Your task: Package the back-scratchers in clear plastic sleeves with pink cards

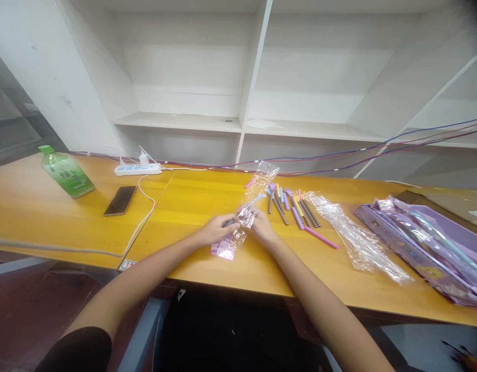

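Head view: a yellow wooden bench (200, 194) runs across below white shelving (184, 57), whose lowest compartments meet its back edge. A seam divides the top on the left side, with a small label (127, 264) where that seam reaches the front edge. Coloured wires (323, 155) trail along the back edge and rise toward the right.

Left of the seam, a green bottle (67, 173) stands near the back edge, with a dark phone (120, 200) lying between it and the seam. A power strip (138, 169) sits at the back edge; a white cable (48, 247) loops across the seam and off leftward.

Near the middle of the front edge, the left hand (217, 230) and right hand (263, 227) pinch a clear packet (246, 217) between them, fingers closed on it. Its pink end points to the front edge, its other end to the back; something light blue shows within.

Just right of the right hand lie hand-tipped sticks (298, 219) and a pink rod (321, 237). Beyond them, clear wrappers (350, 232) stretch slantwise toward the front edge. A purple printed box (420, 268) with wrapped items (428, 232) fills the right end, in front of a brown carton (447, 209).
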Demonstrator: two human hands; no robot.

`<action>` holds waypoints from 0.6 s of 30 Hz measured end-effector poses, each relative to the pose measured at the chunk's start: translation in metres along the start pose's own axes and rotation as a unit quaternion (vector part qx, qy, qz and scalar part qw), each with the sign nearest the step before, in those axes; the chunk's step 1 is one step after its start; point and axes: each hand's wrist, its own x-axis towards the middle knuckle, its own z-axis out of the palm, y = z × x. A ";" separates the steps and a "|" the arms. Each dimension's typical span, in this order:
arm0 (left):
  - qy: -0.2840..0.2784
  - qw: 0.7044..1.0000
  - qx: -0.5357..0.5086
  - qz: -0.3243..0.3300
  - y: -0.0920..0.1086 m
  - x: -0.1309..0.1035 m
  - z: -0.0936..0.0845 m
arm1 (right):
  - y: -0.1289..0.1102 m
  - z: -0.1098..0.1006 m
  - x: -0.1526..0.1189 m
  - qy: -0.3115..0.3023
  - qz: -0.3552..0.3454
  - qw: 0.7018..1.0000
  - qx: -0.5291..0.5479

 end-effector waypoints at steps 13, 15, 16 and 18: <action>0.173 0.974 -0.145 -0.009 -0.005 0.005 -0.020 | -0.013 -0.013 0.002 0.123 -0.025 0.980 0.154; 0.169 0.970 -0.173 -0.011 -0.004 0.006 -0.021 | -0.018 -0.008 -0.004 0.042 0.030 0.992 0.114; 0.167 0.969 -0.182 -0.011 -0.004 0.006 -0.021 | -0.020 -0.005 -0.006 0.008 0.051 0.995 0.087; 0.166 0.968 -0.188 -0.011 -0.003 0.005 -0.020 | -0.020 0.002 -0.011 -0.037 0.074 0.996 0.036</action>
